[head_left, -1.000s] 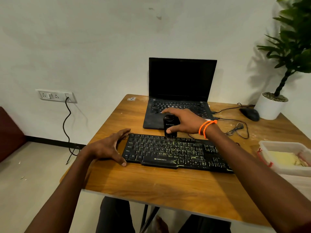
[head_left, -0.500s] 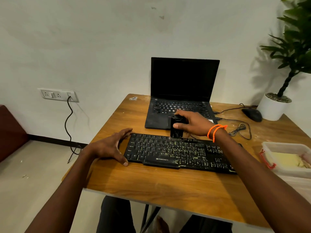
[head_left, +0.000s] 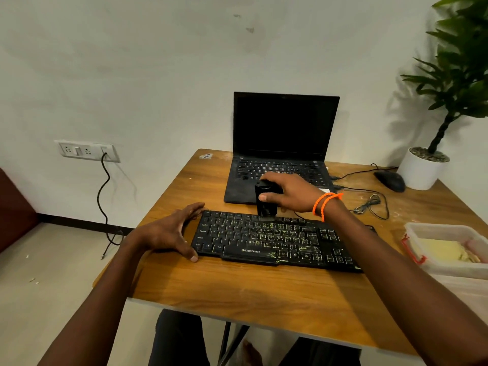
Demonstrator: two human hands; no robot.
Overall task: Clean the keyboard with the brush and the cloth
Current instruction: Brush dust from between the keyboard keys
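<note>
The right hand (head_left: 293,192) grips the black brush (head_left: 266,203) upright, bristles on the Zebronics keyboard's (head_left: 274,240) top row — it has shifted slightly along that row, so brushing continues. The left hand (head_left: 169,232), fingers spread, braces the keyboard's left end.

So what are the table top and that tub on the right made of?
The table top looks like wood or wood-look laminate: brown grain streaks and a soft sheen. The tub seems to be translucent, frosted plastic, since its yellowish contents show dimly through the wall.
</note>
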